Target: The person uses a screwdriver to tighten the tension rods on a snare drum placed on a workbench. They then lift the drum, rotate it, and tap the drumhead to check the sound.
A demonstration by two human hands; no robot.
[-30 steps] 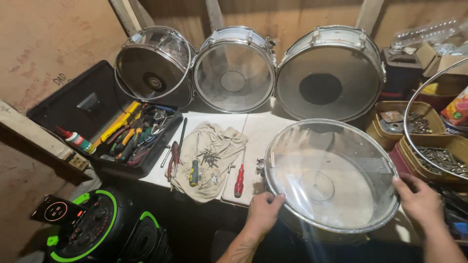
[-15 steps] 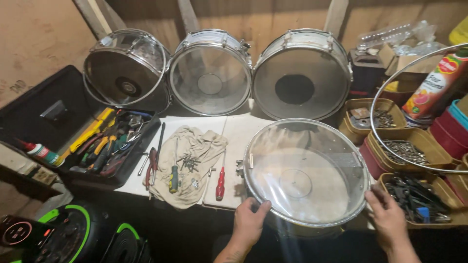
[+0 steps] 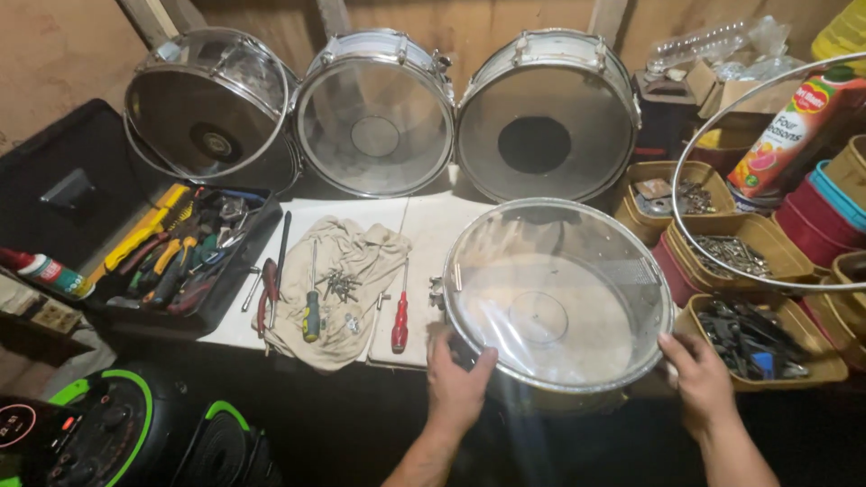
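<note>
Two sides of the clear-headed drum [image 3: 555, 298] are gripped, left hand [image 3: 457, 383] and right hand [image 3: 699, 379] opposite, apparently so it is steadied on the counter [image 3: 424, 225].

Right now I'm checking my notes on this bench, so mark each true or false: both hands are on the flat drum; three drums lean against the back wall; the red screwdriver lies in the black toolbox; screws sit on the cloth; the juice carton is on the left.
1. Both hands hold the flat drum: true, left hand and right hand at its near rim.
2. Three drums lean at the back: true.
3. The red screwdriver lies in the toolbox: false, it lies on the white board beside the cloth.
4. Screws sit on the cloth: true.
5. Juice carton on the left: false, right.
</note>
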